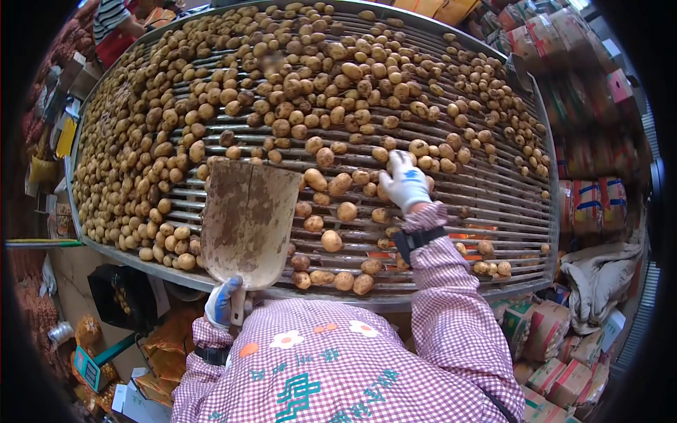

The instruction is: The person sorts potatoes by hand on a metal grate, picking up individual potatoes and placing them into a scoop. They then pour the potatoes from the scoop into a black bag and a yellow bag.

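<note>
Table (493, 204): one, filling the view; bare bars are lying open at the near right, by the rim.
Potatoes (281, 127): too many to count, crowding the far and left sides.
Scoop (248, 222): one, resting at the near left edge.
Left hand (222, 302): gripping the scoop's handle.
Right hand (405, 182): pressing on potatoes; grasp unclear.

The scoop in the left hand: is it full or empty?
Empty: the visible face of the scoop is bare, soil-stained metal with no potatoes on it. The left hand grips its handle.
</note>
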A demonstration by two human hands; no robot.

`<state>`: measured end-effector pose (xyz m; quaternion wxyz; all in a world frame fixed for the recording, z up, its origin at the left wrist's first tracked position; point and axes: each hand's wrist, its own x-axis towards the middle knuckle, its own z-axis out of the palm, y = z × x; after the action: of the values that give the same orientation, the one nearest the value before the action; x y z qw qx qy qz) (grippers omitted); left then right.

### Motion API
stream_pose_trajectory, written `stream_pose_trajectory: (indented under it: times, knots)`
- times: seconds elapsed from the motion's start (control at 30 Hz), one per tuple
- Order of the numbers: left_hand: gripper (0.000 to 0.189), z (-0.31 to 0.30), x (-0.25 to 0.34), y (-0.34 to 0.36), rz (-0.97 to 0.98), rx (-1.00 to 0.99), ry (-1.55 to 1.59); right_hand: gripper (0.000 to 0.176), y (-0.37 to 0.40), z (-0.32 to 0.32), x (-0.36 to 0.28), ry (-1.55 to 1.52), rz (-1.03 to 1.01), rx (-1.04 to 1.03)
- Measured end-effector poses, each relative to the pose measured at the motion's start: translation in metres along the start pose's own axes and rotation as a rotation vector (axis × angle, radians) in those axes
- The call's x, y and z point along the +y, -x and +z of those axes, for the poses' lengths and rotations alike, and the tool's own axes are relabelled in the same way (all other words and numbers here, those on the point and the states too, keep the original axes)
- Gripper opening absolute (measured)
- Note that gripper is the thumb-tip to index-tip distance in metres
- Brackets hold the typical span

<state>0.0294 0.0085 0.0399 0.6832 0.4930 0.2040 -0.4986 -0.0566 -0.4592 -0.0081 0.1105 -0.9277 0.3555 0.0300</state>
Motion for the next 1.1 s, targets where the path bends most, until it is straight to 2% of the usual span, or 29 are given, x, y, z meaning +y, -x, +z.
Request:
stream_pose_trajectory:
  times: [0.1, 0.2, 0.23, 0.27, 0.3, 0.33, 0.37, 0.4, 0.47, 0.5, 0.53, 0.6, 0.67, 0.73, 0.8, 0.87, 0.93, 1.0, 1.07, 1.1]
  knots:
    - [0.032, 0.001, 0.001, -0.003, -0.028, 0.078, -0.148, 0.051, -0.022, -0.011, -0.011, -0.111, 0.059, -0.156]
    - [0.033, 0.001, 0.002, -0.002, -0.016, 0.089, -0.186, 0.048, -0.02, -0.012, -0.004, -0.422, -0.145, -0.157]
    - [0.033, 0.005, 0.005, 0.0, -0.025, 0.084, -0.193, 0.046, -0.024, -0.019, 0.0, -0.404, -0.133, -0.132]
    - [0.033, 0.006, 0.005, -0.001, -0.032, 0.091, -0.193, 0.041, -0.024, -0.06, -0.014, -0.305, 0.032, -0.144]
    - [0.035, 0.007, 0.005, -0.001, -0.027, 0.095, -0.206, 0.036, -0.03, -0.072, -0.003, -0.219, 0.019, -0.007]
    - [0.038, 0.006, 0.005, 0.001, -0.021, 0.1, -0.221, 0.037, -0.044, -0.074, 0.014, -0.145, 0.067, 0.007]
    - [0.038, 0.0, 0.003, -0.002, -0.033, 0.096, -0.192, 0.04, -0.055, -0.078, 0.025, 0.059, 0.102, -0.027]
    - [0.038, -0.001, 0.001, -0.001, -0.035, 0.105, -0.197, 0.045, -0.067, -0.076, 0.041, 0.152, 0.091, -0.177]
    - [0.037, 0.001, 0.001, -0.002, -0.031, 0.139, -0.255, 0.053, -0.084, -0.063, 0.061, 0.239, -0.007, -0.329]
    - [0.037, -0.002, 0.002, 0.0, -0.07, 0.219, -0.407, 0.052, -0.093, -0.064, 0.062, 0.276, -0.021, -0.384]
    - [0.039, -0.014, 0.002, -0.002, -0.07, 0.181, -0.604, 0.052, -0.102, -0.066, 0.055, 0.307, -0.051, -0.418]
    - [0.045, 0.0, 0.009, 0.002, -0.105, 0.186, -0.613, 0.043, -0.117, -0.07, 0.034, 0.468, -0.079, -0.525]
    - [0.041, -0.008, 0.003, -0.003, -0.135, 0.163, -0.503, 0.039, -0.128, -0.051, 0.043, 0.503, -0.083, -0.483]
    - [0.035, -0.002, 0.002, -0.001, -0.047, 0.099, -0.476, 0.034, -0.12, -0.063, 0.037, 0.516, -0.136, -0.485]
    - [0.039, 0.008, -0.001, 0.003, 0.075, 0.054, -0.487, 0.038, -0.116, -0.062, 0.046, 0.475, -0.138, -0.436]
    - [0.043, 0.012, 0.006, 0.01, 0.033, 0.028, -0.518, 0.043, -0.095, -0.068, 0.053, 0.305, -0.133, -0.288]
    - [0.046, 0.017, 0.002, 0.012, 0.035, 0.107, -0.409, 0.046, -0.067, -0.086, 0.029, 0.096, -0.062, -0.185]
    - [0.038, 0.006, 0.001, 0.006, 0.071, 0.043, -0.586, 0.046, -0.045, -0.075, 0.012, -0.344, -0.229, 0.015]
    - [0.04, 0.029, 0.015, 0.025, 0.025, 0.091, -0.66, 0.045, -0.012, -0.087, -0.041, -0.79, -0.212, -0.127]
    - [0.04, 0.025, 0.012, 0.022, 0.046, 0.065, -0.639, 0.048, 0.002, -0.084, -0.065, -0.873, -0.254, -0.198]
